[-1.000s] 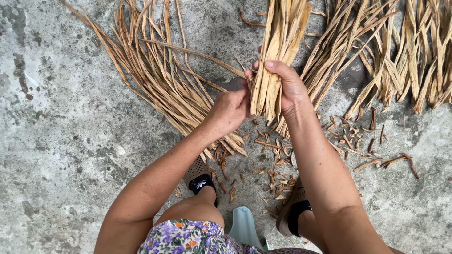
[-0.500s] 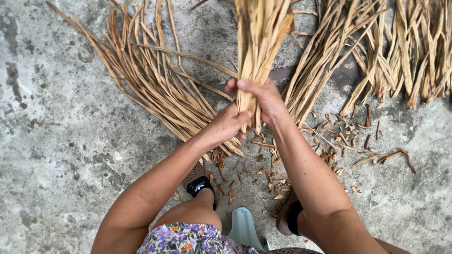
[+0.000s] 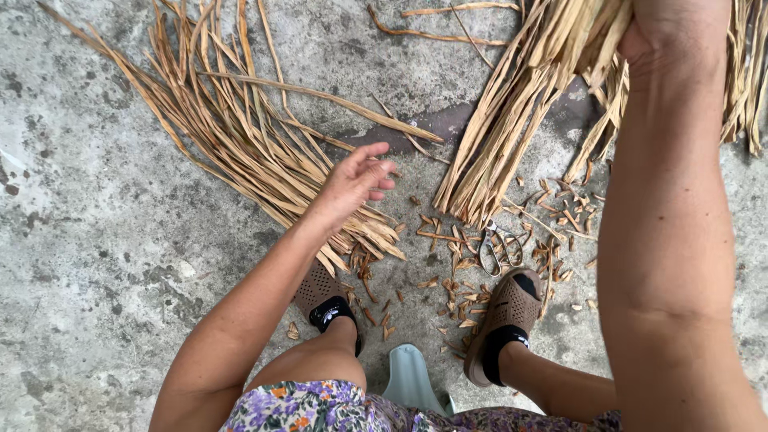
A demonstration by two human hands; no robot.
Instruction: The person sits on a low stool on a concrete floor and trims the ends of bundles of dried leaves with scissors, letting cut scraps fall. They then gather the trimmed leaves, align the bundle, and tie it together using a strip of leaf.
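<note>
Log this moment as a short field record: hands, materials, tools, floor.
left hand: open, empty, above the fanned pile of dried leaf strips
right hand: raised, gripping a bundle of dried strips that hangs down
tool: scissors lying on the floor by the right sandal
floor: concrete floor, with cut scraps between the feet

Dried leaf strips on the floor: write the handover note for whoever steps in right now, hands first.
Right hand: raised near the camera, shut on a bundle of dried strips whose ends hang toward the concrete floor.
Left hand: open, empty, hovering over the loose pile of strips fanned out on the left.
Scissors lie on the floor by the right shoe, among cut scraps.
More strips lie at far right.
Done: some ends look trimmed, judging by the scraps.
Left: the floor pile is still ungathered.
</note>
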